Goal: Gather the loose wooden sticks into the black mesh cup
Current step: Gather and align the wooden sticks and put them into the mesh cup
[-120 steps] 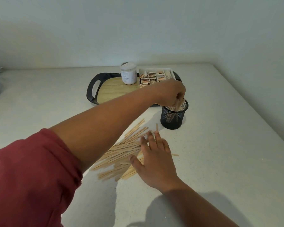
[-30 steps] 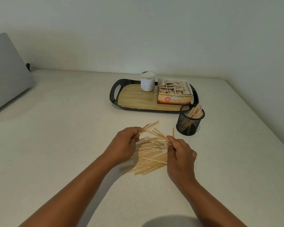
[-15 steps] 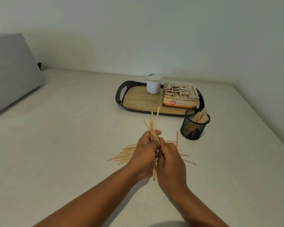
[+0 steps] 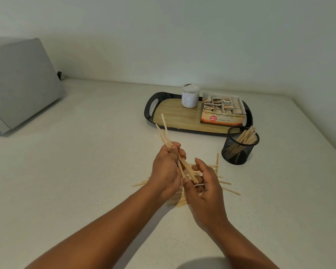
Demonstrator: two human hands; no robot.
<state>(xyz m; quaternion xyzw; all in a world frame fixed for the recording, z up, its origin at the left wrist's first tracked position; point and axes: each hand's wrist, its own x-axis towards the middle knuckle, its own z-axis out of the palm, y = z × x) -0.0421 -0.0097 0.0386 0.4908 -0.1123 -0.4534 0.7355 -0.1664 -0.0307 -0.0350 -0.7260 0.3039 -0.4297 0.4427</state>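
My left hand (image 4: 166,167) grips a bundle of wooden sticks (image 4: 164,131), lifted above the counter with the top ends leaning up and to the left. My right hand (image 4: 205,185) is beside it with curled fingers touching the bundle's lower ends. Under and around both hands lies a loose pile of sticks (image 4: 224,183) on the white counter, partly hidden by the hands. The black mesh cup (image 4: 238,148) stands upright to the right, beyond the pile, with several sticks leaning inside it.
A black-rimmed wooden tray (image 4: 174,117) behind the pile carries a white jar (image 4: 190,96) and an open tea-bag box (image 4: 222,112). A grey appliance (image 4: 17,84) sits at the far left. The wall runs close behind and along the right counter edge.
The stick bundle has tilted from upright to leaning left in my left hand. My right hand has slid down toward the bundle's lower ends.
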